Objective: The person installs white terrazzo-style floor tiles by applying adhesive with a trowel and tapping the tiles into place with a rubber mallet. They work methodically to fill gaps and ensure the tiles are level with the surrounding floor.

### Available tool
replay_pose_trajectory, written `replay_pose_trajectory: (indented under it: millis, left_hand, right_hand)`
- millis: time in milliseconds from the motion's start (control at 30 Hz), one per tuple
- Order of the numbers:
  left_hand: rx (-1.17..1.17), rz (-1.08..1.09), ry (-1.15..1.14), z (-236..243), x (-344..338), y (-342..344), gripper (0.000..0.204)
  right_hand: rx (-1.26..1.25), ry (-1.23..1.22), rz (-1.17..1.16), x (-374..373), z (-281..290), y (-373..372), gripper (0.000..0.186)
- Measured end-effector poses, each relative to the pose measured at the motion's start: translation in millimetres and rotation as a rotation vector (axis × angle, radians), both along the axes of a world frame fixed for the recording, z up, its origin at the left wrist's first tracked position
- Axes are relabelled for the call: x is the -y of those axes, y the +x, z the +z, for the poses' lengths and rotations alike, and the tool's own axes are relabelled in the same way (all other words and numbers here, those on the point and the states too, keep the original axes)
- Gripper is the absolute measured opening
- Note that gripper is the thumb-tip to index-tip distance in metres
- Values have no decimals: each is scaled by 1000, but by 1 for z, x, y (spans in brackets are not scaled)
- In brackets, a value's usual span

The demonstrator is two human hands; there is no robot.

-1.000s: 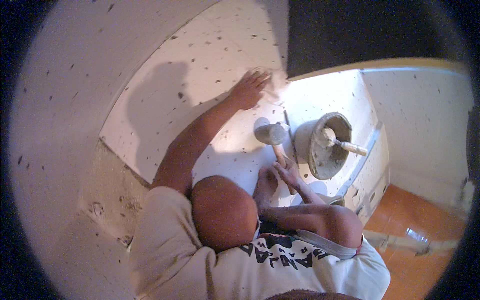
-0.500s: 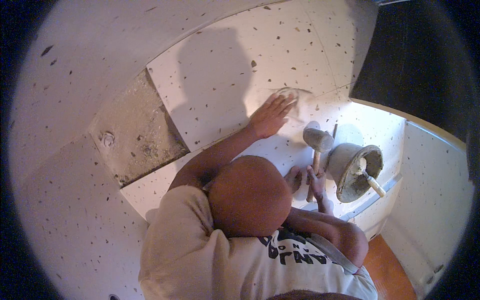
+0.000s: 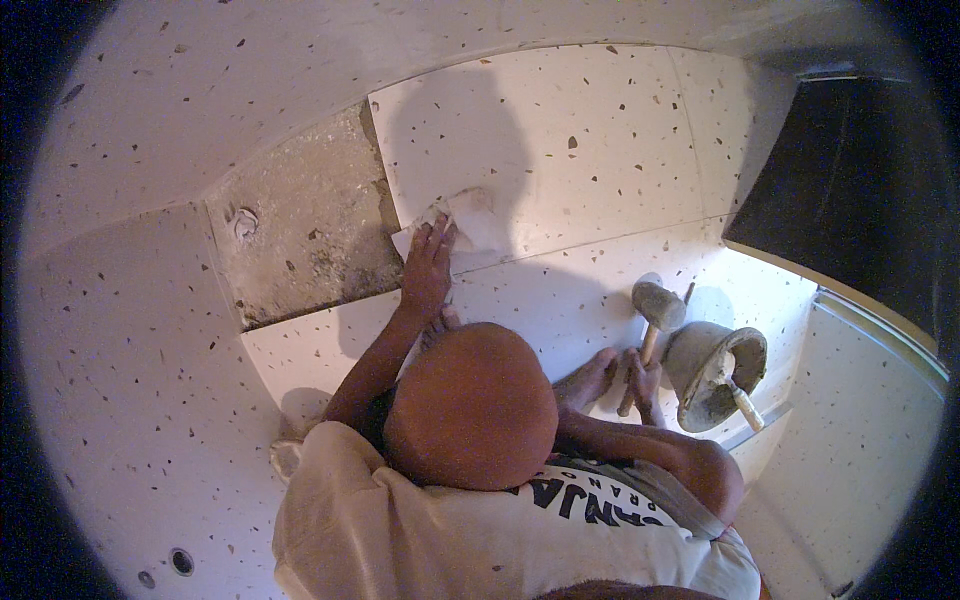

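Observation:
My left hand [image 3: 428, 262] presses flattened fingers onto a pale, crumpled cloth [image 3: 410, 240] at the lower left corner of a speckled white tile [image 3: 610, 150]. Dull smears mark the tile beside the cloth. To the right, my right hand [image 3: 645, 378] is closed around the wooden handle of a mallet [image 3: 658, 305], whose grey, dusty head points away from me. Next to the mallet, a mortar-crusted bucket [image 3: 690, 352] has its mouth toward the right. A tool with a pale handle [image 3: 747, 408] sticks out of it; its working end is partly hidden.
Left of the tile lies a bare, rough patch [image 3: 310, 225] with a small round fitting [image 3: 243, 223]. Speckled walls [image 3: 110, 330] close in at the left and far side. My bent knees [image 3: 470, 405] block part of the floor. A dark panel [image 3: 850, 190] is at the far right.
My left hand has swept the cloth left across the tile to the corner by the bare patch. The view has shifted; my right hand still grips the mallet.

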State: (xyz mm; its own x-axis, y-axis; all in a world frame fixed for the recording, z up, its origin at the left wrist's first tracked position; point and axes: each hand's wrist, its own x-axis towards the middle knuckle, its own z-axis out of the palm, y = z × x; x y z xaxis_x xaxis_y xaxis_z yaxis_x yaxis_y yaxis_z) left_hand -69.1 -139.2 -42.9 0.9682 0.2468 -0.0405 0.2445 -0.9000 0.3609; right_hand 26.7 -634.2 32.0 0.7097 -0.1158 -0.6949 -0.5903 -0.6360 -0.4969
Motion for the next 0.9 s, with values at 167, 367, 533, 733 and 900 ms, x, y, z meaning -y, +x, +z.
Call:
replay_pose_trajectory:
  millis: [167, 367, 533, 733, 900]
  left_hand:
    - [233, 95, -65, -54, -33, 36, 52]
    - [258, -22, 15, -58, -114, 109, 34]
    - [414, -22, -46, 19, -87, 197, 28]
    - [432, -87, -300, 91, -25, 267, 32]
    - [515, -485, -564, 112, 40, 332, 36]
  right_hand:
    - [78, -58, -6, 3, 4, -4, 41]
    - [289, -415, 211, -27, -9, 20, 46]
    - [633, -241, 354, -50, 101, 32, 24]
    - [998, -516, 310, 14, 174, 78, 19]
    - [677, -1066, 530, 130, 172, 78, 20]
